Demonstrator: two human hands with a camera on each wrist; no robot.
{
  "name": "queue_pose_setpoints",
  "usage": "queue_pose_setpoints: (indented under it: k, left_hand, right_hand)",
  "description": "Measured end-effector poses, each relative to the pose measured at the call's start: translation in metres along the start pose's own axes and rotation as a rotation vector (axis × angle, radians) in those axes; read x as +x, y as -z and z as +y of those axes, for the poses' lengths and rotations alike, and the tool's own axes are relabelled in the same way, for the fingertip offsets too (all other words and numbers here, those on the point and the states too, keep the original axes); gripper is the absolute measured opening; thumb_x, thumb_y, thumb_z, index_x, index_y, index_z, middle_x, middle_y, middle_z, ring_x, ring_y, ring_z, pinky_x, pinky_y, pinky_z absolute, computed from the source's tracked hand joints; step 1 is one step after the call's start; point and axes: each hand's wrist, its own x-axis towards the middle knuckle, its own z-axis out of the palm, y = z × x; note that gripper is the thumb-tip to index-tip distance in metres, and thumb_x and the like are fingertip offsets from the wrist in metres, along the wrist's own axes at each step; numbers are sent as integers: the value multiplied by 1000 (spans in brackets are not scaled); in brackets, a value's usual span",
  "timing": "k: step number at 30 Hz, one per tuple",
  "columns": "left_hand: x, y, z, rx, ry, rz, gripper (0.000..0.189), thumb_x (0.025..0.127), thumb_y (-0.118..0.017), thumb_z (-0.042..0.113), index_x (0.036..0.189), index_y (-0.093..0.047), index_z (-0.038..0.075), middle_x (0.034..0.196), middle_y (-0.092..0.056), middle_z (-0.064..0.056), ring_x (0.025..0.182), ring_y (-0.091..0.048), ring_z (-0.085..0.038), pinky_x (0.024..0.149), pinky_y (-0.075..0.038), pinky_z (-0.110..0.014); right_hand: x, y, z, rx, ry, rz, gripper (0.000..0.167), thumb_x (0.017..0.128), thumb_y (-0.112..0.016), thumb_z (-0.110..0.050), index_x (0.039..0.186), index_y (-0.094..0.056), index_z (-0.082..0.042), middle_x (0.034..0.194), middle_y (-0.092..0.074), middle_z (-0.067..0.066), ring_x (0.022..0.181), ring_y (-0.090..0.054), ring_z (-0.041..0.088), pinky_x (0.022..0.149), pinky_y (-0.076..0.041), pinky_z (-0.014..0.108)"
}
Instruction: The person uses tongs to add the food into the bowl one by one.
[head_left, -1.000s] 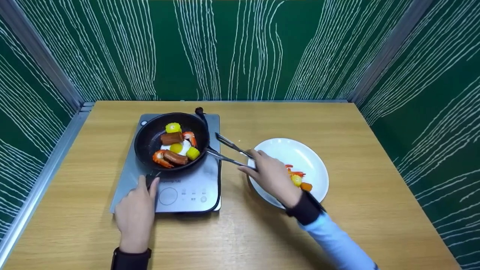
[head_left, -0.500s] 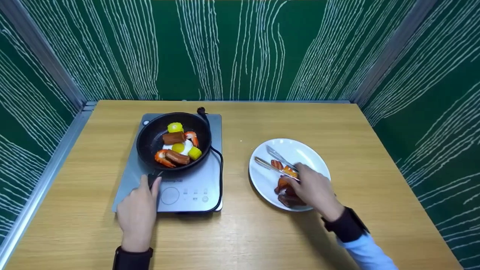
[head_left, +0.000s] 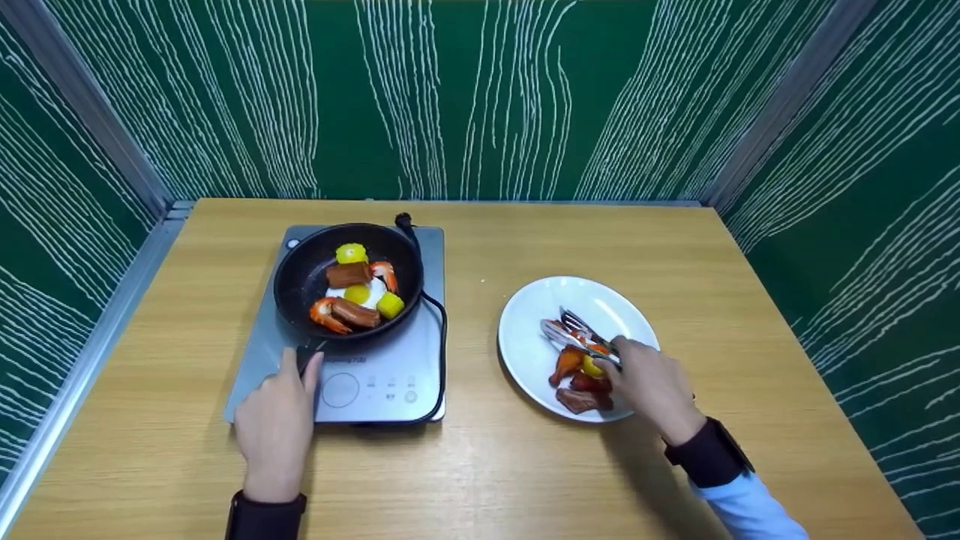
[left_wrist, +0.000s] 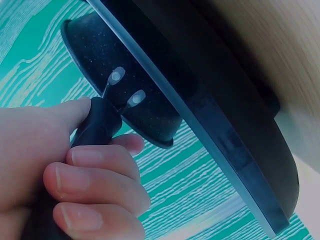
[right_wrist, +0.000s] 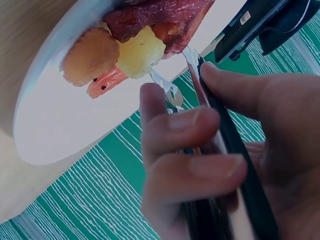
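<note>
Head view: the left grip (head_left: pixel 274 431) is holding the pan handle (head_left: pixel 304 357); the right grip (head_left: pixel 656 386) is pinching tongs (head_left: pixel 589 329) over food (head_left: pixel 568 364) on the plate (head_left: pixel 525 322).

The handle (left_wrist: pixel 97 125) in my left grip (head_left: pixel 276 424) looks like smooth, matt plastic; shiny metal rivets (left_wrist: pixel 116 76) join it to the pan (head_left: pixel 300 285), whose coating is dark and finely speckled. The cooker (head_left: pixel 421 360) has a smooth top with a glossy sheen. My right grip (head_left: pixel 656 386) holds tongs (head_left: pixel 589 330) of smooth, polished metal. The plate (head_left: pixel 525 322) looks like glazed ceramic, glossy and even. The meat (right_wrist: pixel 150 17) has a slick, uneven surface, the corn (right_wrist: pixel 142 52) a bumpy one. The worktop (head_left: pixel 465 472) is wood-grained and softly shiny; my sleeve (head_left: pixel 750 510) is cloth.
</note>
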Motion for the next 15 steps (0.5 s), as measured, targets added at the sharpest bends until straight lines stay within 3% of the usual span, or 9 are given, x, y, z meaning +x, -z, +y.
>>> queue_pose_setpoints:
  k: [7,15]
  left_hand:
    - [2,1,1,10,12,-28,44,102,-62,39,116,-64,-3,49,-48,-10,37,-44,-24,38,-26,-32]
    - [-1,-1,1,25,-12,41,44,101,-64,38,114,-65,-3,49,-52,-15,36,-47,-28,35,-30,-36]
  right_hand:
    - [0,-2,1,-15,49,48,23,98,-68,-29,98,-64,-6,78,-62,6,64,-52,19,51,-33,32]
    - [-3,-6,0,-33,82,116,20,97,-70,-27,98,-67,-8,76,-63,5,62,-52,18,49,-33,33]
